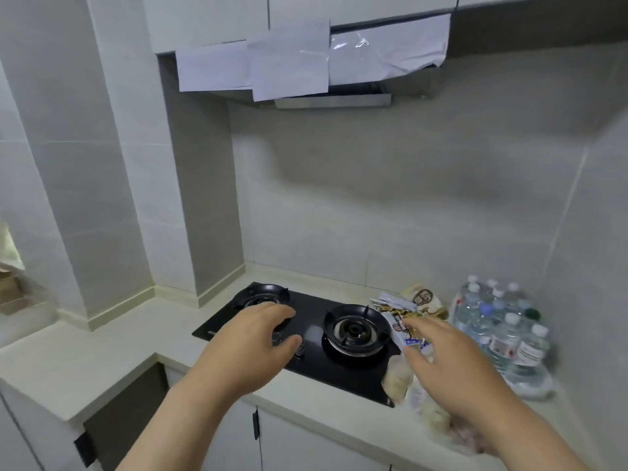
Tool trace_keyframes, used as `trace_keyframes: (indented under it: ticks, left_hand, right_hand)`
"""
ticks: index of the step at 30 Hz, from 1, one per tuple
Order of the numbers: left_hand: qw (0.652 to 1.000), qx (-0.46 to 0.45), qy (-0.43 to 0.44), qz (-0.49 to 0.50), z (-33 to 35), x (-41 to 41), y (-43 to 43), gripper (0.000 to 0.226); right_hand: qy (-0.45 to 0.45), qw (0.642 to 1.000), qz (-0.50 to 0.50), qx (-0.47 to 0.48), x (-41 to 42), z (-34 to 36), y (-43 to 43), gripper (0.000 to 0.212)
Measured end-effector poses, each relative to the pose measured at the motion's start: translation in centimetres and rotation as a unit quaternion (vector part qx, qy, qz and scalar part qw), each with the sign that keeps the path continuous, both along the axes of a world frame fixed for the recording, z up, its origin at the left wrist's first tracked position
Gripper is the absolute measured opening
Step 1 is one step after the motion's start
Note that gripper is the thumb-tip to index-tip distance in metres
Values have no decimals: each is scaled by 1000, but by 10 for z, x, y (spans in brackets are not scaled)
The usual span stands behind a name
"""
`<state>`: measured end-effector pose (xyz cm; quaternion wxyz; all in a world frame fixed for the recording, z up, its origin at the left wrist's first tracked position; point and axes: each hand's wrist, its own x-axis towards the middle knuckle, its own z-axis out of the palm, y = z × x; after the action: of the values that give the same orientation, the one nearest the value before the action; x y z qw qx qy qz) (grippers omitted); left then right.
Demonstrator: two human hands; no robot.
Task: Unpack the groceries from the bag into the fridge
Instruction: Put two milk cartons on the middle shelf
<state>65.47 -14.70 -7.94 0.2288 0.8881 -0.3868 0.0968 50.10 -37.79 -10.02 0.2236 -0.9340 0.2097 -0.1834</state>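
A person's two bare hands reach over a pale kitchen surface (112, 348) set into a corner of grey-tiled walls (390, 198). The left hand (251, 345) hovers above a black two-burner gas hob (312, 316), fingers loosely curled and holding nothing. The right hand (448, 362), blurred, is spread with relaxed fingers and grips nothing, above the groceries (407, 311). These are a heap of printed packets and pale bags lying on the surface just right of the hob, overlapping its right edge. Beside them, against the right wall, stands a shrink-wrapped pack of water bottles (503, 331). Overhead, white paper sheets (289, 62) cover the front of the range hood (339, 100). White cabinet doors (306, 443) run below the surface.
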Motion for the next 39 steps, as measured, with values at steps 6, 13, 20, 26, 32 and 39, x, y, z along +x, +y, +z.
trace_keyframes:
  ticks: [6,13,20,26,32,39]
  left_hand:
    - [1000,10,-4,-23,6,4,-51,47]
    - [998,41,-7,-40,0,5,-99,45]
    - [996,58,16,-72,-17,7,-144,46]
    - [990,60,53,-119,-47,23,-188,44]
    - [980,61,103,-158,-81,54,-228,37]
    - [961,66,182,-196,-136,110,-271,45]
  right_hand:
    - [-29,999,-33,-7,-9,-7,-55,44]
    - [-29,998,-59,-3,-26,-14,-102,43]
    - [-27,995,-100,7,-46,-33,-144,44]
    - [-2,993,-118,17,-48,-57,-172,44]
    - [23,991,-131,15,-18,-87,-192,43]
    - [79,987,-124,65,32,-130,-207,37]
